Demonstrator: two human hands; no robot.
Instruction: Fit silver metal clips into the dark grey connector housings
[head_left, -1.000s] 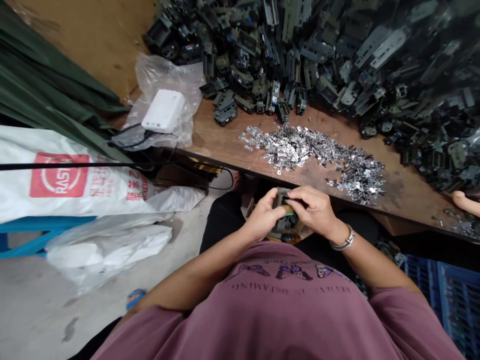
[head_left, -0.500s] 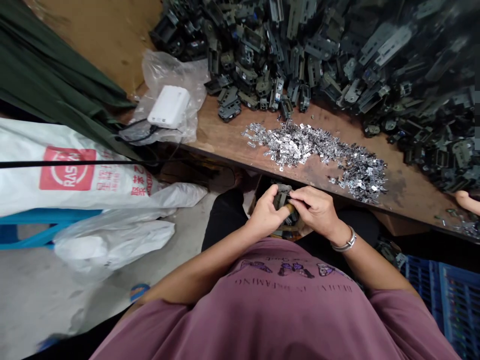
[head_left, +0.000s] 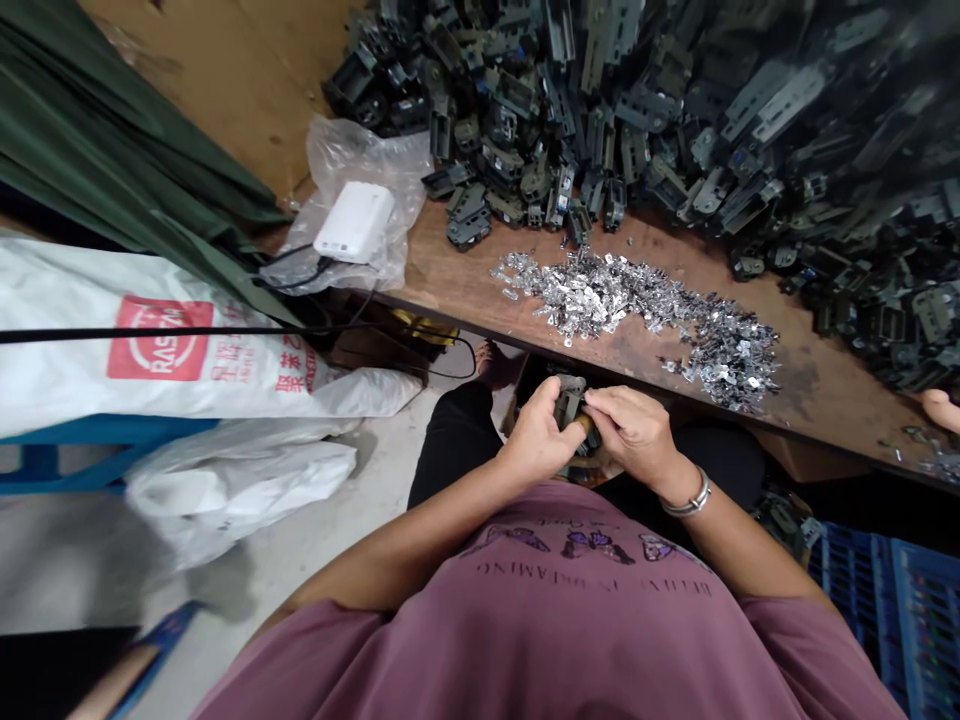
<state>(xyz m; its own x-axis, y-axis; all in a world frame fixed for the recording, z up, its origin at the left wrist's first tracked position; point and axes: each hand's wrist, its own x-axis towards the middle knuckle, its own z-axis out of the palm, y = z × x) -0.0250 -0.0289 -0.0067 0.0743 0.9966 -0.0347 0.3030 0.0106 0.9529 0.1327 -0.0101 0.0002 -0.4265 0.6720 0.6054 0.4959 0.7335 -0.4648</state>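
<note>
Both my left hand (head_left: pixel 538 435) and my right hand (head_left: pixel 634 430) grip a small dark bracket-like part (head_left: pixel 570 405) over my lap, just below the table edge. My fingers hide much of it, and a tan piece shows at its lower end. Beyond my hands, a heap of small silver metal clips (head_left: pixel 634 308) lies on the wooden table (head_left: pixel 817 390). A large mass of similar dark parts (head_left: pixel 645 120) fills the far side of the table.
A white box (head_left: pixel 354 222) with a cable rests on a clear plastic bag (head_left: pixel 367 170) at the table's left end. A white printed sack (head_left: pixel 150 340) and green sheeting (head_left: pixel 97 130) lie left. A co-worker's hand (head_left: pixel 941 408) shows at right; a blue crate (head_left: pixel 885 620) sits below.
The whole scene has shifted slightly right in view as my head turned. My hands stay together on the dark part, with small finger movements. A blue sandal has moved toward the lower left.
</note>
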